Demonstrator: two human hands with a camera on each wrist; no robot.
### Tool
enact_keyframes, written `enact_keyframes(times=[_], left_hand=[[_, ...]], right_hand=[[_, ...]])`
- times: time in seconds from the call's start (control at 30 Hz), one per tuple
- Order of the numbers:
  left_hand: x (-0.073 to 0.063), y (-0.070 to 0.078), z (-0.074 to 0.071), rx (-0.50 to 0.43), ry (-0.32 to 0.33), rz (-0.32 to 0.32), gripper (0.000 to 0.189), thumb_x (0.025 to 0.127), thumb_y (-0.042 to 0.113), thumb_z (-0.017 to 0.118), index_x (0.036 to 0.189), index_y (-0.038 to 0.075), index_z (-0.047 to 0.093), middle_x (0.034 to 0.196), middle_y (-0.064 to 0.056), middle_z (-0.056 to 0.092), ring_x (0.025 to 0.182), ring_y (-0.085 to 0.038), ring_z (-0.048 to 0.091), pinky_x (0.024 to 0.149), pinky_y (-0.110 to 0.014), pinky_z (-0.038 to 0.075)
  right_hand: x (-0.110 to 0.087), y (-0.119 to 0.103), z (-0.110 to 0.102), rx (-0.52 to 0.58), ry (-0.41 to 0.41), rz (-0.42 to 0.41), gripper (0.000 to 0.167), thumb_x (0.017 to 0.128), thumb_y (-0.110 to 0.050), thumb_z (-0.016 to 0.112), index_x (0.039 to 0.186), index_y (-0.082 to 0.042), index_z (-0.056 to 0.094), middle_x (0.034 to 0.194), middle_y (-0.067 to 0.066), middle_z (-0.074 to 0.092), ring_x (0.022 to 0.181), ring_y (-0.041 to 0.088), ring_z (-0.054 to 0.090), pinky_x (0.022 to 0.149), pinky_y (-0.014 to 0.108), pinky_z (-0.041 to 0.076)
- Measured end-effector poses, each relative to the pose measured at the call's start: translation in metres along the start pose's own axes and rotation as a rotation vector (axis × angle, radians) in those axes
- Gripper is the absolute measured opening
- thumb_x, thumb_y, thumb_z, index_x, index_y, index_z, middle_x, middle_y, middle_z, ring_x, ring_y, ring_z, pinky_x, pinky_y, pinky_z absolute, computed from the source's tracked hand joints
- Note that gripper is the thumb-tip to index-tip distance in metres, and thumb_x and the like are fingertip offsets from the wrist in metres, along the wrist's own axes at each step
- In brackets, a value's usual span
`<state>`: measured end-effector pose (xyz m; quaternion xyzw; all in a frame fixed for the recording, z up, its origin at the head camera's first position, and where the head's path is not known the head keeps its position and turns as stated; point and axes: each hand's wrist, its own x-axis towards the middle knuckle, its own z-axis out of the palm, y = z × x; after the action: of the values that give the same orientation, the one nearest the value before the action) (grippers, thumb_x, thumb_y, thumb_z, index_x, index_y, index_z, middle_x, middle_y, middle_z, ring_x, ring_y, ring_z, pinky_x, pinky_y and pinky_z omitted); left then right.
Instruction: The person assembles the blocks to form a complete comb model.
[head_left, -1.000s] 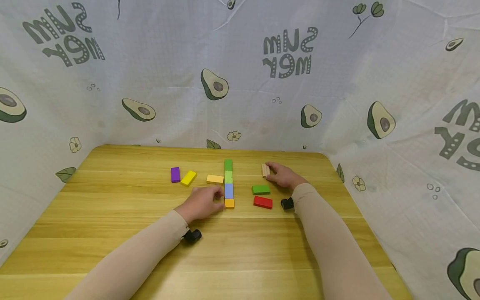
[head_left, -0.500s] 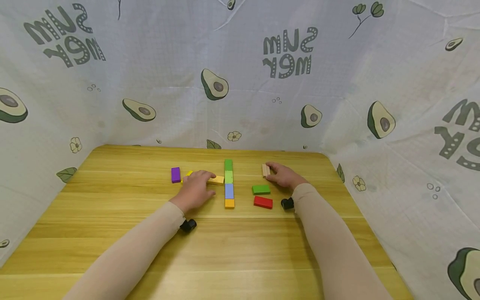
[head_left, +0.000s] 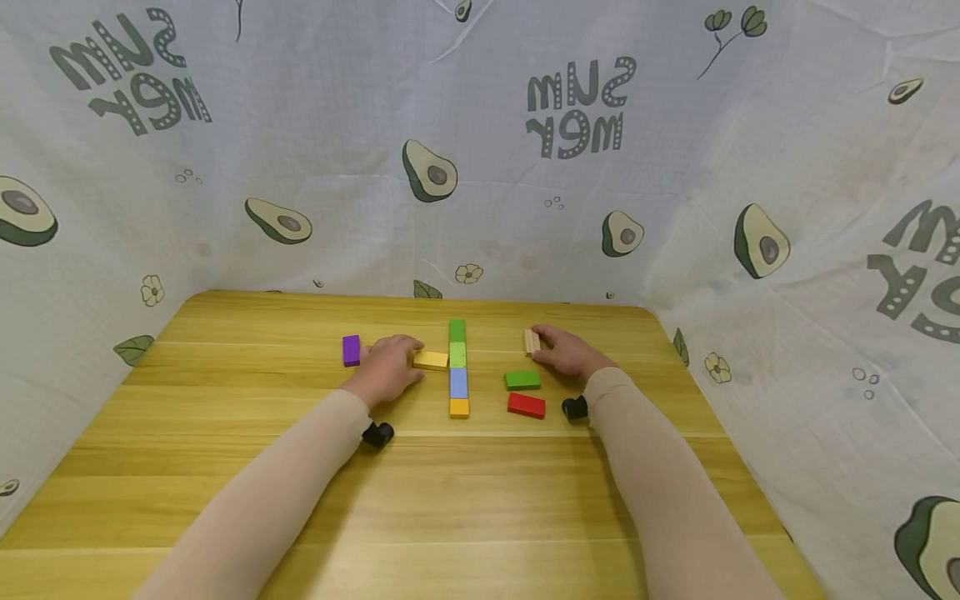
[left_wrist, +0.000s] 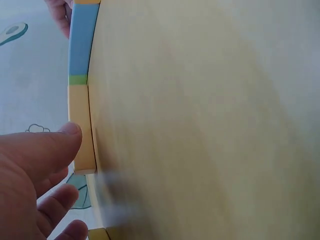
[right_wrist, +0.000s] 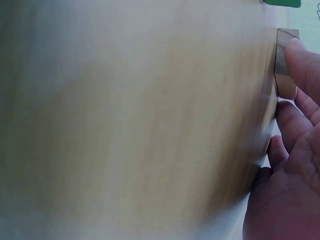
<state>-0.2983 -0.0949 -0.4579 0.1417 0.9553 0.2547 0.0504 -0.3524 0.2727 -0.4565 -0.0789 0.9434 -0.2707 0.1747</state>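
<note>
My left hand hovers at the left end of a light orange block, fingers relaxed and apart. In the left wrist view the thumb overlaps the side of that light orange block. The block lies crosswise against a straight row of blocks: dark green, light green, blue and orange. A yellow block is hidden behind the left hand. My right hand pinches a plain wood block between thumb and fingers, near the table surface.
Left of the left hand lies a purple block. A green block and a red block lie between the row and the right forearm. The wooden table ends at the back against a printed cloth.
My left hand has moved left and away from the row's near end to the light orange block, covering the yellow block. The right hand has stayed on the wood block.
</note>
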Motion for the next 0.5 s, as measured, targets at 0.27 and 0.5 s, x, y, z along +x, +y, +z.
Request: enact_keyframes(times=[0.27, 0.5], left_hand=[[0.0093, -0.0085, 0.0032, -0.003, -0.017, -0.049, 0.049, 0.102, 0.035, 0.071, 0.147, 0.019, 0.062, 0.162, -0.008, 0.05, 0.15, -0.04, 0.04, 0.112, -0.063, 0.027], [0.0101, -0.0111, 0.006, -0.026, -0.003, -0.065, 0.043, 0.103, 0.035, 0.069, 0.143, 0.021, 0.065, 0.161, -0.007, 0.051, 0.152, -0.04, 0.036, 0.116, -0.068, 0.021]], right_hand=[[-0.0005, -0.0004, -0.0003, -0.011, -0.001, 0.013, 0.07, 0.109, -0.032, 0.058, 0.168, -0.012, 0.026, 0.173, 0.021, 0.026, 0.159, 0.043, 0.026, 0.13, 0.059, 0.019], [0.0006, 0.0001, -0.0008, -0.036, 0.001, 0.008, 0.07, 0.109, -0.033, 0.057, 0.168, -0.011, 0.026, 0.173, 0.022, 0.026, 0.159, 0.044, 0.027, 0.13, 0.059, 0.02]])
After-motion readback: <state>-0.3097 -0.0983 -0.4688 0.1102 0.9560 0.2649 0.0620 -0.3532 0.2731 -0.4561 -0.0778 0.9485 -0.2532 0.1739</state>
